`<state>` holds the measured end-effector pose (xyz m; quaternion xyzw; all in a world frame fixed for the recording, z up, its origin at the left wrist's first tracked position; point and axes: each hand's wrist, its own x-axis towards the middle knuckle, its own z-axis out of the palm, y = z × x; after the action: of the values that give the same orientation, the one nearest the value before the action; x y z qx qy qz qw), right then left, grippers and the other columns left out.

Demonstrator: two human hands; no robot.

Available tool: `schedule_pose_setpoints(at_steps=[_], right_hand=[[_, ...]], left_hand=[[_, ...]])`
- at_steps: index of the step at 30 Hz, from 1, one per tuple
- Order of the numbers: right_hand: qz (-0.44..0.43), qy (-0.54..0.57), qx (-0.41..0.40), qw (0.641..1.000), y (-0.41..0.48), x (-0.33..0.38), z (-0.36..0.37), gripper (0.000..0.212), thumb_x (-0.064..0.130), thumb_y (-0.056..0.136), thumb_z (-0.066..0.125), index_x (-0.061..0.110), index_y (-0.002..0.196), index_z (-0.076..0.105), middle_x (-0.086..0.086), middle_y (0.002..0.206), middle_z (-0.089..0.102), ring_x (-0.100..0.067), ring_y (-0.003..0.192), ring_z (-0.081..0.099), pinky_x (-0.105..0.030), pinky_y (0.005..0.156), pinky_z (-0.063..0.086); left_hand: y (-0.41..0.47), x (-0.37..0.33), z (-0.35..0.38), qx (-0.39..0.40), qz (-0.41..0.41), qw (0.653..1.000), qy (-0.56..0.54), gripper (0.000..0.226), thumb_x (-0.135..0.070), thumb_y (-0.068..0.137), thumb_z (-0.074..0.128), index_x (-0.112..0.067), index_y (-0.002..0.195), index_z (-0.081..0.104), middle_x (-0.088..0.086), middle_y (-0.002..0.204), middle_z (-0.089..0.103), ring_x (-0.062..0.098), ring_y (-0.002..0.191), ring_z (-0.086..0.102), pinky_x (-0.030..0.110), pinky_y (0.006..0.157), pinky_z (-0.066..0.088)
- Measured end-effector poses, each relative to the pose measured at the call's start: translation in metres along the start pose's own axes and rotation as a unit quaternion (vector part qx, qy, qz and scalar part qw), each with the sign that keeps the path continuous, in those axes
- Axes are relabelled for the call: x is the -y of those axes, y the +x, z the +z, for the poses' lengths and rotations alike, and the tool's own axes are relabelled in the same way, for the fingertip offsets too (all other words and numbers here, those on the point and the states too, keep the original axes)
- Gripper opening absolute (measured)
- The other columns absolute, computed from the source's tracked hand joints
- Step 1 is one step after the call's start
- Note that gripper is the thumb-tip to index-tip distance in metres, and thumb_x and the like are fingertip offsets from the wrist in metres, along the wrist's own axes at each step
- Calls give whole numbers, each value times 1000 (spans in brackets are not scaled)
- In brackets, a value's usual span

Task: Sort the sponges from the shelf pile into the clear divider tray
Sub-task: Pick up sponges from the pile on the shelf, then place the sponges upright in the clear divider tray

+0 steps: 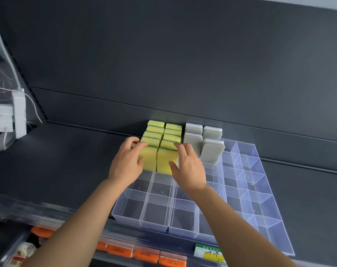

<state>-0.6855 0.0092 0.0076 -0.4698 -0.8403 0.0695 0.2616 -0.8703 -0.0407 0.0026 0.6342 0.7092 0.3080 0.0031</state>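
This is a shop. A dark metal shelf (67, 166) carries a green-and-yellow price label (209, 252) on its front edge, and orange packaged goods (146, 256) line the tier below.

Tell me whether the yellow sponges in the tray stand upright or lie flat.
Upright. The yellow sponges stand on edge in two rows at the back of the clear tray, broad faces toward the camera.

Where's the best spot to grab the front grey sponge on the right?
The front grey sponge stands upright in the clear tray, top poking above the walls. So probably pinch that top from above, across its broad faces.
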Motion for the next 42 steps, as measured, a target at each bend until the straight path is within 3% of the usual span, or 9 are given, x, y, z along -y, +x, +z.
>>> schedule_pose_setpoints(at_steps=[5,10,14,18,28,35,39,42], right_hand=[[-3,-35,-43,998,-14,-11,-12,46,14,74,76,6,116,58,-11,103,61,-31,88,60,-36,62,53],[45,-122,-36,991,-34,-39,-36,44,18,67,81,8,106,63,-11,107,64,-33,92,62,-41,74,52],[109,-159,-27,981,-58,-68,-63,44,26,79,72,12,119,59,-13,128,56,-34,116,52,-45,96,42],[158,-185,-7,970,-88,-105,-97,47,35,91,56,18,134,45,-6,144,40,-27,131,38,-38,108,28],[252,-210,-2,945,-179,-206,-185,44,37,88,57,20,128,49,-1,130,47,-24,123,40,-34,100,31],[283,-216,3,934,-239,-276,-245,47,38,89,56,20,131,45,-1,135,44,-23,127,37,-34,102,29],[299,-226,7,927,-270,-316,-275,43,38,88,56,20,127,46,-1,133,45,-23,125,37,-34,101,30],[314,-230,2,921,-289,-343,-295,41,37,89,55,19,125,47,-1,133,45,-23,125,37,-34,102,30]], left_hand=[[4,-19,2,-28,73,996,44,40,-1,71,72,-11,109,65,9,116,56,31,109,53,45,84,48],[10,-65,11,-3,171,978,117,34,-12,71,75,-15,104,68,4,107,63,27,108,55,47,89,44],[12,-107,28,21,227,965,127,36,-14,68,78,-15,102,69,3,105,64,25,105,57,42,87,46],[11,-151,52,52,271,955,109,32,-12,65,79,-15,95,69,1,99,65,24,98,60,38,80,49],[-12,-288,119,96,323,939,70,29,-6,61,80,-12,87,70,3,91,66,28,87,61,38,71,50],[-41,-389,159,120,321,938,52,30,-14,79,70,-14,109,66,2,110,62,26,107,55,39,86,46],[-55,-442,182,127,331,934,42,32,-16,76,74,-16,106,67,1,106,64,24,103,57,36,82,47],[-63,-482,200,127,348,928,31,34,-21,87,62,-19,121,59,-2,120,58,21,116,48,34,91,40]])
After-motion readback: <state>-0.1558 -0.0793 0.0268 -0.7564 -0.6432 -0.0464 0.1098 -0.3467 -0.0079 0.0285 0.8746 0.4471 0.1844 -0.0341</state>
